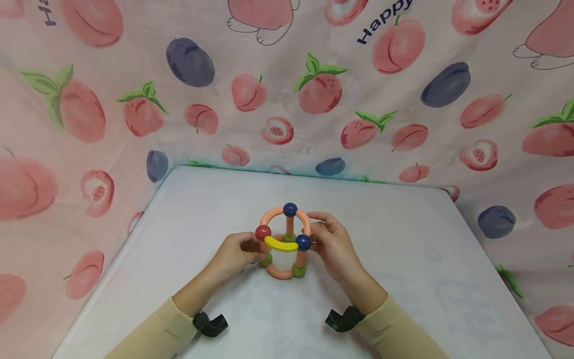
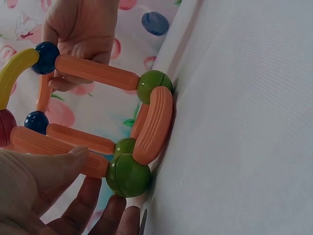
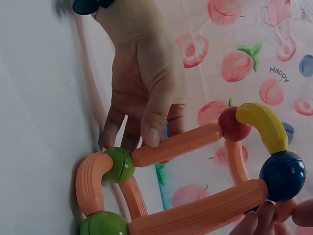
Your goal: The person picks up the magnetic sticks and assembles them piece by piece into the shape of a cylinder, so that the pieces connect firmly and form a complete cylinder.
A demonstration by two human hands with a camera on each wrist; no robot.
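Observation:
A toy frame of magnetic rods and balls stands on the white table (image 1: 385, 309). Its top ring has a yellow curved rod (image 1: 281, 244), a red ball (image 1: 262, 232), two blue balls and orange curved rods. Green balls (image 2: 128, 175) and orange curved rods form the base ring, and straight orange rods (image 3: 200, 207) join the two rings. At the left, my left hand (image 1: 235, 254) pinches the upright rod under the red ball, thumb on its ribbed side. My right hand (image 1: 334, 244) pinches the curved orange rod beside the front blue ball (image 3: 282, 176).
A cloth printed with fruit (image 1: 278, 89) hangs behind the table and along its sides. Dark wrist bands (image 1: 210, 324) sit at both beige sleeves, low over the table.

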